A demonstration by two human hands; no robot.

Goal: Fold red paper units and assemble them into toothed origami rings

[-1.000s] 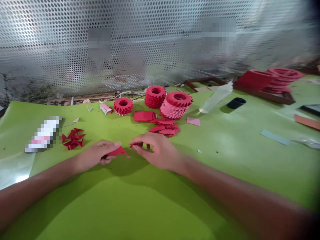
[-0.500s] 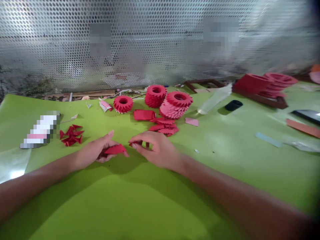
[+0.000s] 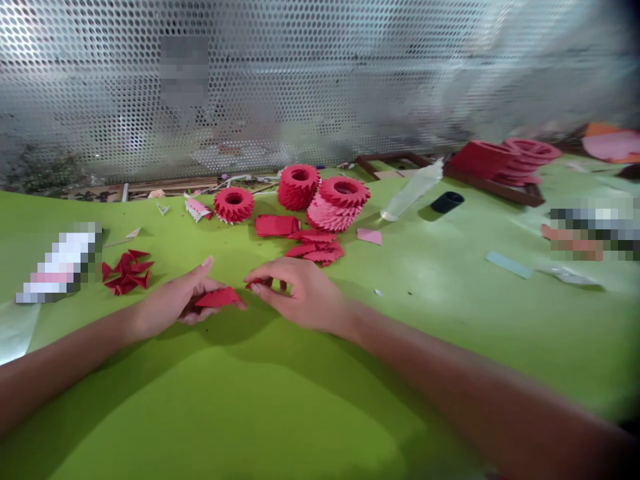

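Note:
My left hand [image 3: 175,297] is closed on a strip of joined red folded paper pieces [image 3: 218,297], its thumb raised. Just to the right, my right hand [image 3: 295,293] pinches a small red folded paper piece [image 3: 255,284] between thumb and fingers, a short gap away from the strip. Left of my hands lies a loose pile of red folded paper triangles [image 3: 127,272]. Beyond my right hand is a heap of red toothed paper strips [image 3: 317,249], with a red paper packet [image 3: 277,225] behind it.
Red paper rings [image 3: 233,205] and a pink-and-red ring stack [image 3: 340,202] stand at the back. Right of them are a clear glue bottle [image 3: 413,191], a black cylinder [image 3: 447,202] and a brown tray [image 3: 500,187] with red pieces. A perforated metal sheet [image 3: 280,87] rises behind the green table [image 3: 240,413].
The view has turned slightly right, so everything sits further left. Both hands keep nearly the same pose and still hold their red paper pieces.

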